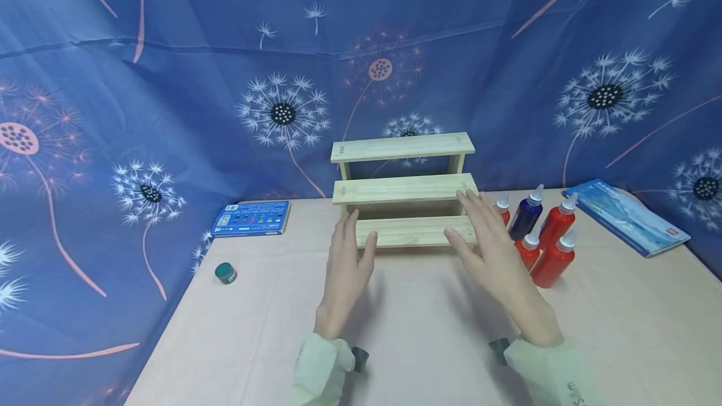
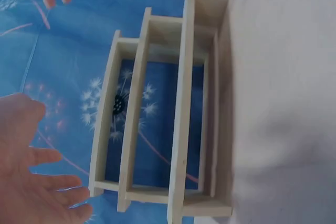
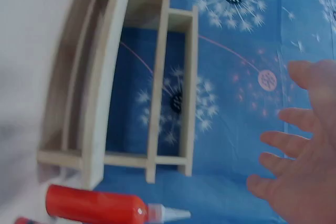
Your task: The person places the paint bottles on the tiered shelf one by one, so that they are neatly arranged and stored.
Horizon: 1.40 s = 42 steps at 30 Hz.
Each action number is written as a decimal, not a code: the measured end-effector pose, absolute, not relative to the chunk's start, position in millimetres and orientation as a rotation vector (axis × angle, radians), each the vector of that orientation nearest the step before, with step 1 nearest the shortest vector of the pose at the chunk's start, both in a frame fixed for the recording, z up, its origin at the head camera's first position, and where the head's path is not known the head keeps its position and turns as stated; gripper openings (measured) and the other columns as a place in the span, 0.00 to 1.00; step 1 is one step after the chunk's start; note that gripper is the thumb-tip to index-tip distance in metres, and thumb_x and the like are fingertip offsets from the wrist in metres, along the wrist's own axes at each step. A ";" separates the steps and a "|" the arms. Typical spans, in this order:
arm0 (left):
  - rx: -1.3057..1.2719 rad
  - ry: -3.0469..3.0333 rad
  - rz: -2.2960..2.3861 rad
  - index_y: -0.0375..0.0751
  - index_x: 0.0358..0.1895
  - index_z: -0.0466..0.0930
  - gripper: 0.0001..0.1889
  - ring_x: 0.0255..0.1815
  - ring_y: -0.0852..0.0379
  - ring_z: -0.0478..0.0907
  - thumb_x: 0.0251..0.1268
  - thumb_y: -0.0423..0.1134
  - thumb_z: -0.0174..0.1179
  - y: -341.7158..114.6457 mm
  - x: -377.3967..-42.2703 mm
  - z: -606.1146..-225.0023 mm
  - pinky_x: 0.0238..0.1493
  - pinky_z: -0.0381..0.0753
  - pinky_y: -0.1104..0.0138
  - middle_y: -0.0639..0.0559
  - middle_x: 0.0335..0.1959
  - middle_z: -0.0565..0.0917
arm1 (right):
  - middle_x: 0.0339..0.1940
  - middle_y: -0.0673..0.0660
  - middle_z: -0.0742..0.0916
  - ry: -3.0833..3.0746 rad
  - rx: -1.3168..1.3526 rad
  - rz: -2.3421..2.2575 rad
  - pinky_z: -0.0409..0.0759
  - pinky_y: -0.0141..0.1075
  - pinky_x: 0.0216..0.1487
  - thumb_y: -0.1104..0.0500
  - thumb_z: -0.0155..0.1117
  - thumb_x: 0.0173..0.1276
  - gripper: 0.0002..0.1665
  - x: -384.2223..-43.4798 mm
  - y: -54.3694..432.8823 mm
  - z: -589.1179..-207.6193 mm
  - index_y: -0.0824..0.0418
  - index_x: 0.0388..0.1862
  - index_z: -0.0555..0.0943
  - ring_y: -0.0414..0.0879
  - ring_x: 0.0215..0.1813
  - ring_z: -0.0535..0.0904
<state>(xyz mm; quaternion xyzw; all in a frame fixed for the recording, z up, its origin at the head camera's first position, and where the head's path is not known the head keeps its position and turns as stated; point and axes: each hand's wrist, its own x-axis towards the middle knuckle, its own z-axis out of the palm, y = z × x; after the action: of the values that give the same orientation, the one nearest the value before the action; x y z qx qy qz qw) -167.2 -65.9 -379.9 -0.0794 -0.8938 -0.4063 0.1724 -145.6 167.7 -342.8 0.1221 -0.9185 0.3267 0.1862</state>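
Observation:
A pale wooden three-step rack (image 1: 403,188) stands at the back of the table, against the blue cloth. My left hand (image 1: 345,271) is in front of its left end, fingers extended and thumb apart. Across from it, my right hand (image 1: 496,262) is held over the right end with its fingers spread. Both wrist views show gaps between the rack (image 2: 181,103) and the left hand (image 2: 37,171), and likewise the right hand (image 3: 304,150). Neither hand holds anything. Several red bottles (image 1: 554,263) and a dark blue bottle (image 1: 526,217) with white nozzles stand just right of the rack.
A blue flat box (image 1: 252,218) lies at the table's back left. Nearer is a small jar with a dark green lid (image 1: 225,273). At the back right lies a blue-covered pad (image 1: 628,217). A dandelion-print cloth (image 1: 429,30) hangs behind the table.

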 end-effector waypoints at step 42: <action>0.306 -2.359 -1.889 0.29 0.69 0.65 0.24 0.67 0.37 0.70 0.76 0.38 0.49 -123.6 -225.9 -441.6 0.66 0.76 0.54 0.32 0.68 0.69 | 0.80 0.63 0.56 -2.397 -0.384 1.472 0.56 0.10 0.65 0.47 0.53 0.76 0.43 -116.6 316.1 -398.0 0.47 0.81 0.44 0.50 0.80 0.50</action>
<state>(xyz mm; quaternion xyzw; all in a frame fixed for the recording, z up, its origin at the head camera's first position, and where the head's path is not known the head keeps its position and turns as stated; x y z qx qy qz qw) -225.9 -123.6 -441.6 0.1006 -0.7755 -0.6210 0.0523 -116.6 316.1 -398.0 -0.1335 -0.8346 0.5127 0.1507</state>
